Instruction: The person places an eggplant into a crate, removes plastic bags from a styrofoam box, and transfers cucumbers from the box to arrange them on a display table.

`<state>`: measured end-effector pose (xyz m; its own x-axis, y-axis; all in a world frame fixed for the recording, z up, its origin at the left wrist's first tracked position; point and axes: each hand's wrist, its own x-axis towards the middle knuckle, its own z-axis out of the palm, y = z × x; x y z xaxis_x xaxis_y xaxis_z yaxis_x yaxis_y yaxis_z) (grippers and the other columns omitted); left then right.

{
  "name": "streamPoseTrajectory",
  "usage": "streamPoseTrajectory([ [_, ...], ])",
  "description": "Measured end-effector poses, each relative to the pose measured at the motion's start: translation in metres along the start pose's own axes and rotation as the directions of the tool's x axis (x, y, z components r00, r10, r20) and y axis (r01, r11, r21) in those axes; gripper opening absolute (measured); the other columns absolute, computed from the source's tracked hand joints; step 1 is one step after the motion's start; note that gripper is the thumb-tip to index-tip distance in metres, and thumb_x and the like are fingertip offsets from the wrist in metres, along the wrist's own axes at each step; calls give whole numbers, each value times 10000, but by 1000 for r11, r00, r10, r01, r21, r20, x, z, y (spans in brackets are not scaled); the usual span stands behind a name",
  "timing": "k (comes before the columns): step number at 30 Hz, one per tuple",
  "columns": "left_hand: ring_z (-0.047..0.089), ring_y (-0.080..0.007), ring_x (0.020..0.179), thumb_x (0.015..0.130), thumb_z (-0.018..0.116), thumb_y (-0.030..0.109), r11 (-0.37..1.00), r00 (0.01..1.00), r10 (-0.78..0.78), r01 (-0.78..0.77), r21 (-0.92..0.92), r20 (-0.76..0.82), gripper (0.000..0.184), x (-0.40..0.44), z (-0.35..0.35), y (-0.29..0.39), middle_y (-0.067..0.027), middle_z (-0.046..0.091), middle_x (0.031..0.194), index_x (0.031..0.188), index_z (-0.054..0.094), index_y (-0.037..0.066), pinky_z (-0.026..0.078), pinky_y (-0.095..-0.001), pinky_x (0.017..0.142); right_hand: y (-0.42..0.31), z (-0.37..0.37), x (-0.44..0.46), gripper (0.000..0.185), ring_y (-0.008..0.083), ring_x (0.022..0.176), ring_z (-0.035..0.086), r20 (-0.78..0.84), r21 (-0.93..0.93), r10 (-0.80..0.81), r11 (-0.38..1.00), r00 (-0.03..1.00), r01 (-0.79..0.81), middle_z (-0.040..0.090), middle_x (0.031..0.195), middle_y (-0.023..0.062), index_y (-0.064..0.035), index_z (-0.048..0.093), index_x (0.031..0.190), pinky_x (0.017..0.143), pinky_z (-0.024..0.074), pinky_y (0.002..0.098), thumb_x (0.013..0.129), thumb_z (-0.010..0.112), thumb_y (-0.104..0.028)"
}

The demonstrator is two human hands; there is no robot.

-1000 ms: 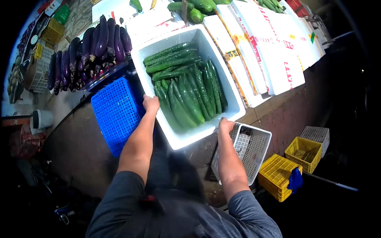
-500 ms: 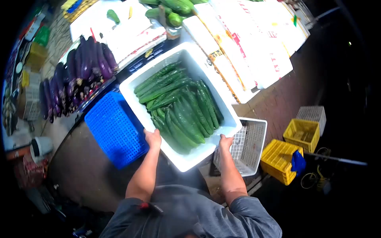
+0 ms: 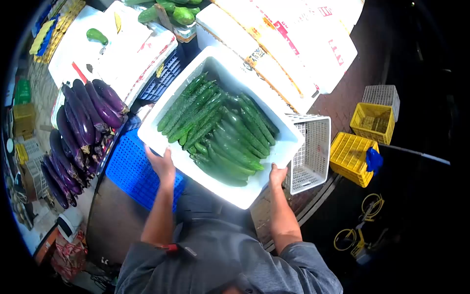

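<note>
A white foam box (image 3: 223, 192) full of long green cucumbers (image 3: 235, 147) is held tilted in front of me. At its near left side is my left hand (image 3: 162, 164), with the thumb on the wall and the fingers partly hidden along the side. On the near right my right hand (image 3: 277, 177) grips the wall, thumb on the outside and fingers out of sight beneath. The cucumbers lie side by side, some pointing up to the left and others slanting down to the right.
Eggplants (image 3: 81, 125) are piled at the left, above a blue crate (image 3: 129, 171). White foam lids (image 3: 303, 44) lie at the upper right. A white basket (image 3: 311, 154) stands right of the box, with yellow crates (image 3: 351, 157) beyond. A green vegetable (image 3: 97, 36) rests on white foam.
The view has turned, and the box has rotated in my hands. My left hand has shifted left along the box, and its fingers look more spread.
</note>
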<state>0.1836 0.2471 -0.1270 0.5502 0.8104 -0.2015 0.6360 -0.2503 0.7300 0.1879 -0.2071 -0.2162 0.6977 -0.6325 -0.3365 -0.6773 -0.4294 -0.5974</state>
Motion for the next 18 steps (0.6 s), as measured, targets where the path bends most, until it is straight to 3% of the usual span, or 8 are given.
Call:
streamPoseTrajectory([
  [1,382,-433,1408,838,783,207,981,983,176,-179,-69,-49,860,31,0,-6,-324,372,1516,1482,312,-116,289,-457,1180,-6,-1,-4,492,412,1059,656,-19,5,-44,999,999,45,660,1114,297,121,515,1194,946,488,446,841,738,-141],
  [5,523,-443,1274,883,710,458,812,922,385,-361,460,44,781,122,3,5,-305,562,1353,1440,459,-29,415,-482,1065,8,4,3,482,433,1038,661,-10,-36,-20,999,1000,19,666,1092,303,118,522,1177,927,494,454,841,742,-149],
  [7,611,-426,1155,896,677,501,797,935,215,-336,502,283,685,134,-1,20,-274,650,1228,1335,575,-15,473,-487,976,7,1,2,487,461,1039,653,4,-43,-26,999,1000,26,665,1081,314,109,521,1180,925,494,467,844,740,-169],
  [8,649,-424,1069,916,650,502,817,917,289,-385,428,274,604,138,3,8,-256,694,1116,1245,642,-5,496,-496,919,8,0,2,496,458,1043,653,12,-24,-48,999,999,49,665,1081,316,105,517,1188,926,493,471,847,740,-178],
  [9,636,-419,1101,932,638,496,842,917,174,-327,428,358,605,133,-6,25,-260,677,1161,1269,619,-6,490,-483,935,2,0,1,504,456,1046,653,21,-2,-74,997,997,74,666,1082,318,101,512,1195,928,493,474,849,740,-187],
  [10,633,-422,1105,938,629,507,834,902,210,-367,412,377,609,136,-5,15,-257,673,1175,1282,611,5,489,-482,937,-2,0,-3,452,380,1052,682,-46,-75,-26,997,999,23,696,1091,265,65,572,1186,941,502,425,827,751,-141],
  [11,630,-425,1109,943,620,517,822,884,248,-409,397,397,612,143,-6,1,-254,669,1188,1295,603,16,487,-482,939,-6,-3,-7,474,410,1051,671,-32,-78,-10,997,999,8,684,1090,288,74,551,1193,937,499,441,833,750,-162],
  [18,660,-414,1055,942,565,609,762,932,226,-351,544,284,617,127,0,-1,-229,697,1112,1195,624,50,503,-504,899,-1,-14,-4,472,456,1068,650,7,-55,0,998,1000,0,680,1086,306,75,580,1161,934,491,477,840,755,-224],
])
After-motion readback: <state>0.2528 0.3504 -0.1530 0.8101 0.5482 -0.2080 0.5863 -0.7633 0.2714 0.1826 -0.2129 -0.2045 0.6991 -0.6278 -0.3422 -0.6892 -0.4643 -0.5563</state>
